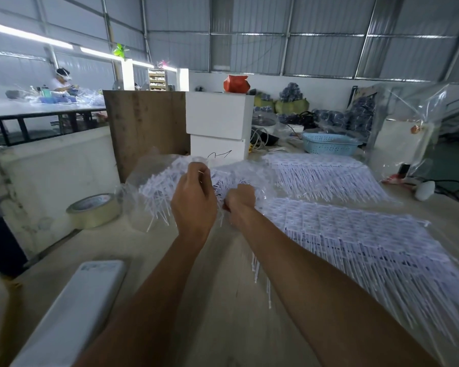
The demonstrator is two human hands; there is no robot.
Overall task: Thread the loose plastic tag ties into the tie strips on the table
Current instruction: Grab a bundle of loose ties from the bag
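Observation:
A heap of loose white plastic tag ties (pixel 159 189) lies in clear plastic wrap at the middle of the wooden table (pixel 217 300). My left hand (pixel 195 197) is raised over the heap and pinches a thin tie between fingers and thumb. My right hand (pixel 240 201) is curled into the ties just to the right, gripping a bunch of them. Long rows of threaded tie strips (pixel 355 234) spread across the table's right side, with another row (pixel 321 168) farther back.
A roll of tape (pixel 94 209) sits at the table's left edge. A white slab-like object (pixel 72 308) lies near front left. White boxes (pixel 219 123) and a brown board (pixel 146 128) stand behind the heap. A blue basket (pixel 329 144) and clear bags are at back right.

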